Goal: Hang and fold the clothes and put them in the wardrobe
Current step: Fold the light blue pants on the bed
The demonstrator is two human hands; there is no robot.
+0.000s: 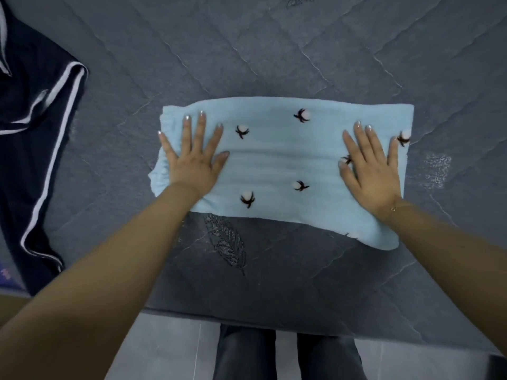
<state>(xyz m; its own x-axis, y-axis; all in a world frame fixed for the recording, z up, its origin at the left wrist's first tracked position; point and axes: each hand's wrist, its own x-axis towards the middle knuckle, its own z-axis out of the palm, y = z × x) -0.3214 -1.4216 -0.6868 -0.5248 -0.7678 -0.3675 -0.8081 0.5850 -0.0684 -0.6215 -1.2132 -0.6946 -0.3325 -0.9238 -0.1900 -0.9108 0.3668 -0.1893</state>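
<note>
- A dark navy garment (pixel 33 138) with white stripes lies crumpled at the far left of the grey quilted bedspread (pixel 274 50), well apart from my hands.
- My left hand (pixel 192 157) lies flat, fingers spread straight, pressing on the left end of the light blue folded garment (pixel 277 160), near its gathered edge. It grips nothing.
- The blue garment lies across the bedspread in front of me as a wide band, dotted with small white-and-dark motifs.
- A stitched leaf (pixel 227 242) shows on the bedspread just below it.
- My right hand (pixel 373 171) lies palm down on the right end, fingers straight and apart, holding nothing; a thin bracelet (pixel 397 207) circles the wrist.
</note>
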